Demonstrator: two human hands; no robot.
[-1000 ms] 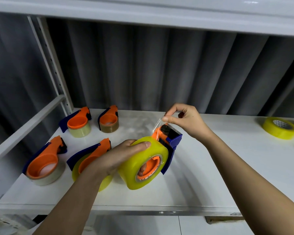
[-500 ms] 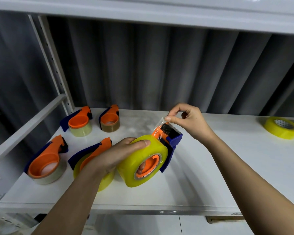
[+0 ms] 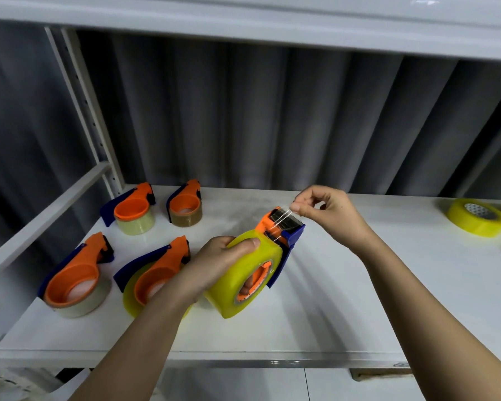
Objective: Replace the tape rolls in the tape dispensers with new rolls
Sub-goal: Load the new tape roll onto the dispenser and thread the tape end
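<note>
The white shelf (image 3: 344, 299) carries everything in front of me. On its left side sit four orange-and-blue dispensers: two near ones (image 3: 75, 273) (image 3: 154, 273) and two at the back (image 3: 132, 211) (image 3: 185, 205). Far right lies a spare yellow roll (image 3: 476, 217), its core printed with a pattern too small to read. Above the shelf's middle, my left hand (image 3: 214, 264) wraps its grip around the yellow tape roll (image 3: 243, 279) mounted in a fifth dispenser (image 3: 281, 230), thumb on top. My right hand (image 3: 327, 209) pinches the clear tape end (image 3: 284, 217) over the cutter. I see no readable brand anywhere.
</note>
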